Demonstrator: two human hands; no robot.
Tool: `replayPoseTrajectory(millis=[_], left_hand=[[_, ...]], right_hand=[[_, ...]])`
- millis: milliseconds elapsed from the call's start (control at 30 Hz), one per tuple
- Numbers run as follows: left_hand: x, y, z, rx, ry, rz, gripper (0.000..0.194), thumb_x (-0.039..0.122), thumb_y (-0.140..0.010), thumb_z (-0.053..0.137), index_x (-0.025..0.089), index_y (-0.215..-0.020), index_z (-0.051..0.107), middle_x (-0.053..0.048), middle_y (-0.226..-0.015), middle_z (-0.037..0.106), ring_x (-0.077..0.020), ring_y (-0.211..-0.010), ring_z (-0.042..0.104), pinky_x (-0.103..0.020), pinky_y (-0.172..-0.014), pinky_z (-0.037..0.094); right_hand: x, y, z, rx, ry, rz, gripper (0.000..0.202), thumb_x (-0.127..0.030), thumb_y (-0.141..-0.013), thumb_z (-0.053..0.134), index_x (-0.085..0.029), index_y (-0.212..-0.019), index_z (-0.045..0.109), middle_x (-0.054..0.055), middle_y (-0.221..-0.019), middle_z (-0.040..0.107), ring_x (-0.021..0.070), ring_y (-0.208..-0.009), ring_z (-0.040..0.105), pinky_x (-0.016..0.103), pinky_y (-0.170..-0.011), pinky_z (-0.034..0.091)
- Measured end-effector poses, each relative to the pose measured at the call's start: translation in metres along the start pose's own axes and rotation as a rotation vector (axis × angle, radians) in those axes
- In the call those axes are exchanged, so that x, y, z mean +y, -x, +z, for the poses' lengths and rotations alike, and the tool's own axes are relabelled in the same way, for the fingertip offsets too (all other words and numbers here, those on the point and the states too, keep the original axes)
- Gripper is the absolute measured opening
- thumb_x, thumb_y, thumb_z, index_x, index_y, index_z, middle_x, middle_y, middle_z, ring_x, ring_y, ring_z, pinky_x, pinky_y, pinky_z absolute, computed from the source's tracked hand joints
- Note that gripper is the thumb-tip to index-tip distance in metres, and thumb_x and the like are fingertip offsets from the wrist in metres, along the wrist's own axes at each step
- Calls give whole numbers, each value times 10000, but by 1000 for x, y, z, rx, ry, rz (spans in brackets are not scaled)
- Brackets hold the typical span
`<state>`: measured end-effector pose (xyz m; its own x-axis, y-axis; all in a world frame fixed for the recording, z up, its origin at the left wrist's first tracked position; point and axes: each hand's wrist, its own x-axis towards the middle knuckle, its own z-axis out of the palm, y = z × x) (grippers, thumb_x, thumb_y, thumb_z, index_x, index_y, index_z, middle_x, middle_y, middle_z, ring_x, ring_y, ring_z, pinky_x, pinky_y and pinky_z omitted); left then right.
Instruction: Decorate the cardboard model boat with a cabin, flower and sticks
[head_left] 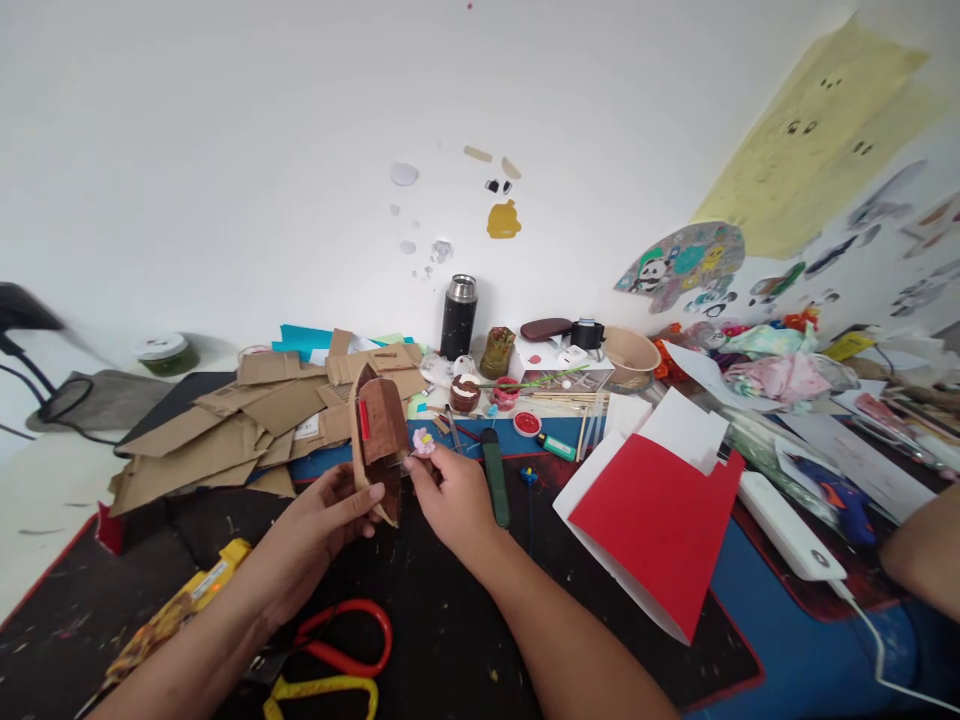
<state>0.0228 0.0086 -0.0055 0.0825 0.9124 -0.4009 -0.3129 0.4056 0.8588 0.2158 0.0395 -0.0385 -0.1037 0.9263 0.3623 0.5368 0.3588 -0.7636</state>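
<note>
Pale tabletop [45, 550], bare at our left edge; blue covering [739, 600] shows at right, and dark, speckled, red-edged mats [442, 620] spread across the front. On the mat before us we note scissors [330, 660] with red and yellow handles, a yellow tool [214, 575] and a slim green case [495, 480]. Layered cardboard [225, 440] overlaps the mat's back left. Behind, we log a black flask [458, 325], standing upright; at right, a red sheet [652, 525] and a corded white device [787, 530].

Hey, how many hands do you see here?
2: the left hand holding the brown piece, the right hand by the pink flower. At right, another arm shows, its hand unseen.
</note>
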Motion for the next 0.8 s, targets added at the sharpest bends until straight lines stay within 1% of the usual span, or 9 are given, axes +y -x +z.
replayPoseTrajectory(millis=[100, 300, 367, 500, 633, 800], left_hand=[[2, 3, 7, 35, 14, 9, 759, 441, -541, 1154, 177, -1164, 809, -69, -1001, 802, -184, -801, 695, -268, -639, 569], [2, 7, 13, 41, 58, -5, 700, 384, -532, 1148, 175, -1119, 829, -52, -929, 787, -168, -752, 682, -265, -628, 584], [3, 7, 13, 46, 77, -5, 690, 356, -522, 1148, 169, -1103, 826, -49, -927, 789, -161, -738, 680, -257, -617, 582], [5, 8, 16, 43, 109, -20, 628, 317, -511, 1143, 166, -1026, 815, -26, -843, 766, -150, -685, 660, -250, -593, 573], [5, 9, 19, 50, 115, -30, 645, 325, -488, 1153, 175, -1020, 821, -26, -855, 775, -147, -684, 663, -249, -590, 576], [3, 9, 19, 51, 121, -39, 686, 374, -431, 1178, 172, -990, 836, -18, -830, 756, -143, -685, 657, -243, -583, 571]], right_hand=[[1, 0, 1, -2, 23, 1, 179, -320, -1077, 717, -228, -951, 804, 90, -921, 868, 262, -840, 821, 305, -751, 532], [2, 1, 3, 10, -15, -1, 166, -304, -1068, 730, -225, -937, 797, 93, -932, 871, 263, -871, 831, 303, -769, 542], [1, 1, 4, 15, -46, 2, 182, -318, -1068, 725, -225, -925, 790, 87, -913, 866, 253, -836, 818, 300, -748, 536], [0, 1, 4, 26, -86, 31, 191, -336, -1060, 736, -230, -908, 785, 66, -853, 847, 231, -752, 780, 292, -697, 513], [0, 1, 4, 16, -100, 36, 190, -332, -1061, 742, -222, -915, 793, 67, -853, 845, 224, -748, 775, 283, -695, 510], [1, 2, 5, 19, -122, 38, 176, -324, -1058, 736, -213, -946, 814, 67, -851, 844, 217, -739, 773, 279, -699, 516]])
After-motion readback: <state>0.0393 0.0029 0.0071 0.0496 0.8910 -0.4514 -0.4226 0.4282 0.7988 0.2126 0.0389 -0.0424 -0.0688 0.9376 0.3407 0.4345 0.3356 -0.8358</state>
